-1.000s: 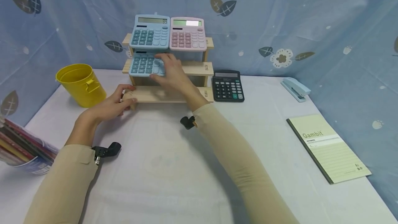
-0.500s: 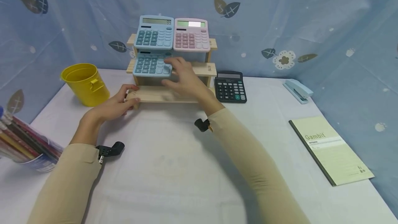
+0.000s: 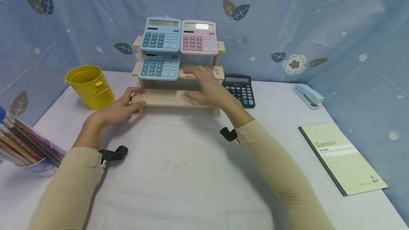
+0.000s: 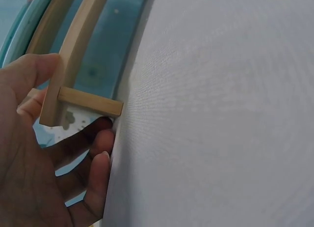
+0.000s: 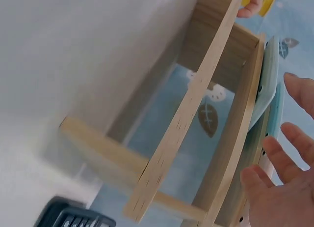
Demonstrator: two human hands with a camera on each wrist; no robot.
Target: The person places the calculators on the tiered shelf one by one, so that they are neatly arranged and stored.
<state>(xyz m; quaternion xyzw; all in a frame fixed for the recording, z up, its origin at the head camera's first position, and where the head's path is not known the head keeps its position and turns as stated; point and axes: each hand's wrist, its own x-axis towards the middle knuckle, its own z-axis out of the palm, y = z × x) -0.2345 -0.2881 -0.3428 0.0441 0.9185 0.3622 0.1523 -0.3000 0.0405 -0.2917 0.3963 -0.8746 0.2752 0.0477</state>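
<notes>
A three-tier wooden rack stands at the back of the table. My left hand pinches the left end of its bottom shelf between thumb and index finger, seen closely in the left wrist view. A blue calculator and a pink calculator lean side by side on the top tier. A second blue calculator sits on the left of the middle tier, its display partly hidden. My right hand hovers in front of the middle tier's right part, holding nothing; its fingers are spread.
A black calculator lies right of the rack, partly behind my right hand. Farther right are a light blue stapler and a notebook. A yellow bucket and a cup of pencils stand at the left.
My right hand has let go of the middle-tier blue calculator and drawn away to the right. That calculator stays on the shelf. My left hand keeps its hold on the rack.
</notes>
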